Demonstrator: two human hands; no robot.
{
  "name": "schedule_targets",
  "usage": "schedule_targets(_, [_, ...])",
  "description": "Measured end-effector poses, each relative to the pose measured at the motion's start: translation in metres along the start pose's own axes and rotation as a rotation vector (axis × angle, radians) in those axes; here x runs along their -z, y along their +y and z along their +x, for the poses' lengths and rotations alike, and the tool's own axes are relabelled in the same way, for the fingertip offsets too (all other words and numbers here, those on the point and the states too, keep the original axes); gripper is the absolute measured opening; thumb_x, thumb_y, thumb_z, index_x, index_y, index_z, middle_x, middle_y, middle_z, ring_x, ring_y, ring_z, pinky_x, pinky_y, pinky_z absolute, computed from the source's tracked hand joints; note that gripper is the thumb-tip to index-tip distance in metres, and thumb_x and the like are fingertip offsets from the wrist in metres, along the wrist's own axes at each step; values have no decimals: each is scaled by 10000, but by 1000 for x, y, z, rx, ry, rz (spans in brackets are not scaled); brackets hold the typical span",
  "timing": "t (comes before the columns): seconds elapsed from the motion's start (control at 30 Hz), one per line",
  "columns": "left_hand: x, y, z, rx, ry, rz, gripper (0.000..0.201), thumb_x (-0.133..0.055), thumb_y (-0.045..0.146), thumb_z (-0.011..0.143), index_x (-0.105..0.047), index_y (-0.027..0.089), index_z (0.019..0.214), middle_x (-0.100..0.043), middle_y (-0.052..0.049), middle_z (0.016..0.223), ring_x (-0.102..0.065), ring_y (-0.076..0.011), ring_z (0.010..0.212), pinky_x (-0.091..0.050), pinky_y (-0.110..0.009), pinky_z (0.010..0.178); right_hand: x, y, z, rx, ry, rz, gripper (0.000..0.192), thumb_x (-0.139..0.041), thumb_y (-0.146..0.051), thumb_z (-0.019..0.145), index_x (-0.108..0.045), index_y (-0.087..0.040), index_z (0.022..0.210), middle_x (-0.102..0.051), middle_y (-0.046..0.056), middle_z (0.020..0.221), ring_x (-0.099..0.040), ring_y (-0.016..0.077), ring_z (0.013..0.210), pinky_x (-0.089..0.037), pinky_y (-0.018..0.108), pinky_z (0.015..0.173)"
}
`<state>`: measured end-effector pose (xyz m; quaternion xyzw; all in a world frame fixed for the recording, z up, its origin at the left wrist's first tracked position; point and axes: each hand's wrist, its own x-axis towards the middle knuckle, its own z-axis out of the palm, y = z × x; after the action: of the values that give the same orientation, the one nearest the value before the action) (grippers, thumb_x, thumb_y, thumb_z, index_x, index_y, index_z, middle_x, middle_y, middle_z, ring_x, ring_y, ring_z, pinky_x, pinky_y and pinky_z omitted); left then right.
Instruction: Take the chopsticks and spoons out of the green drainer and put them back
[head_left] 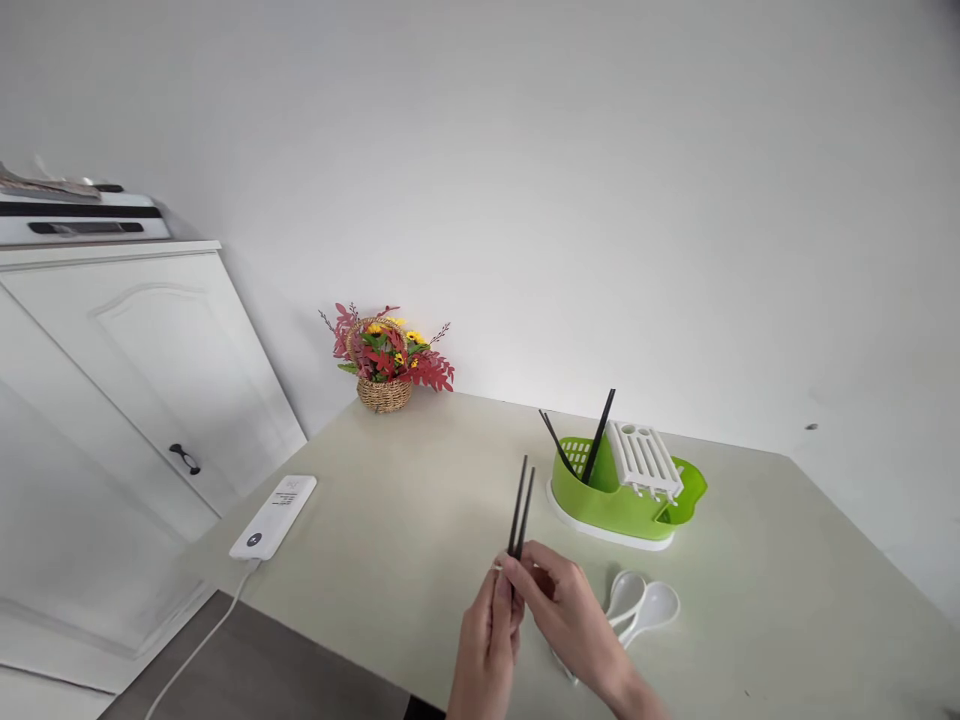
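A pair of black chopsticks (517,510) points up and away from me, tips slightly apart. My left hand (489,625) is closed around their lower part. From the right, my right hand (566,610) pinches the same pair with thumb and fingers, touching the left hand. Beside the right hand lie two white spoons (658,606), their handles partly hidden behind it. Beyond the hands stands a green utensil holder (622,508) on a white base, with a white slotted rack (643,460) on top. More black chopsticks (598,440) lean in its left compartment.
The pale table (390,500) meets the wall at the back. A wicker basket (384,394) of artificial flowers stands at the back left. Near the left edge lies a white power bank (274,517) with a cable (199,645) hanging off. A white cabinet (165,400) stands left.
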<state>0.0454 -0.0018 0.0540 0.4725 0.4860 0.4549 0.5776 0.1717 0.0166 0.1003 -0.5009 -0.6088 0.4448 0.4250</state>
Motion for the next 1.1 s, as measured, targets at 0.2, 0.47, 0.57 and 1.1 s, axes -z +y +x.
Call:
schedule_targets(0.2, [11, 33, -21, -181, -52, 345, 601, -337, 704, 1017, -643, 220, 835, -624, -49, 753, -579, -192, 733, -506, -289, 727, 19, -19, -21, 16, 27, 17, 548, -509, -705, 954, -534, -211, 716, -485, -29, 639, -437, 118, 602, -348, 248, 567])
schedule_targets(0.47, [8, 101, -30, -123, -136, 361, 565, -503, 664, 974, -702, 247, 1299, -777, -118, 1153, -726, -272, 964, -571, -282, 663, 22, -22, -51, -76, -283, 13, 646, -456, -804, 914, -625, -195, 776, -392, -51, 561, -324, 101, 516, -250, 262, 509])
schedule_targets(0.57, [1, 110, -28, -7, -320, 239, 671, -509, 696, 959, -681, 176, 1348, -799, -135, 1079, -752, -270, 859, -563, -282, 563, 20, -17, -57, -2, -344, 23, 636, -448, -778, 936, -641, -200, 754, -415, -32, 588, -357, 117, 562, -263, 272, 538])
schedule_targets(1.1, [-29, 101, -23, 18, -628, 192, 551, -497, 642, 997, -800, 223, 1189, -770, -92, 1203, -723, -278, 1079, -559, -376, 986, 49, 6, -78, -184, -379, 165, 747, -416, -950, 797, -536, -223, 671, -310, -58, 529, -325, 99, 492, -246, 254, 456])
